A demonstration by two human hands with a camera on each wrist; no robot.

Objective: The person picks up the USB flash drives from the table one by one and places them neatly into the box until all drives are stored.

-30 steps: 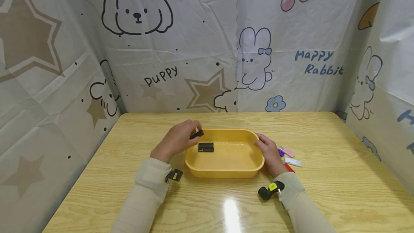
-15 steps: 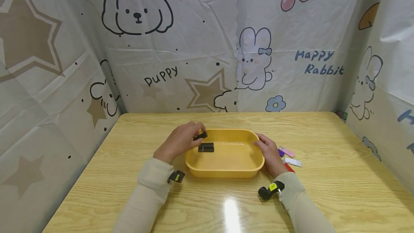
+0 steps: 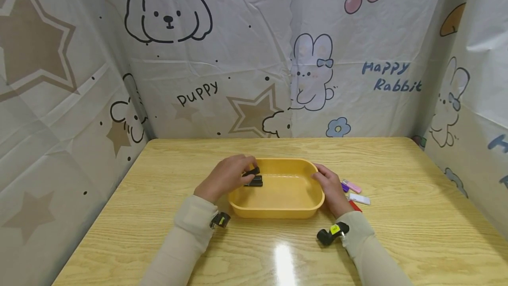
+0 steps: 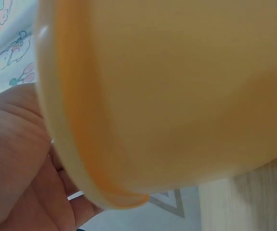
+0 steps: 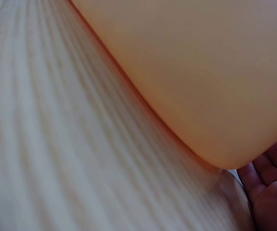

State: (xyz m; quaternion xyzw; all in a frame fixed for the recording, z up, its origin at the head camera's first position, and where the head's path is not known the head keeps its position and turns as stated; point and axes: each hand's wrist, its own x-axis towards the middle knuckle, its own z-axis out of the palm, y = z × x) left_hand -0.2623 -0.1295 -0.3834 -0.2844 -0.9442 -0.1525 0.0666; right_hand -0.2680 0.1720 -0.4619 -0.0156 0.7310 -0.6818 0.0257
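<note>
My left hand [image 3: 226,176] reaches over the left side of a yellow plastic tub [image 3: 278,213]. Between thumb and fingers it pinches a small black stick [image 3: 254,171] that looks like a USB flash drive. Just below, a pair of similar black sticks [image 3: 257,182] lies side by side on the tub's floor, partly covered by my thumb. On the opposite side my right hand [image 3: 332,191] grips the tub's right rim, thumb over the edge. The left wrist view has the left hand [image 4: 13,159] beside the tub's wall, the held stick hidden.
Right of the right hand lie a pink stick [image 3: 352,186], a white one [image 3: 359,199], and purple [image 3: 345,187] and red [image 3: 355,206] ones partly hidden behind the hand. A printed cloth [image 3: 254,56] hangs behind and beside the wooden table [image 3: 416,215].
The left hand has moved right and down with its black stick, from the tub's left rim to just above the sticks inside. The right hand and tub stay still.
</note>
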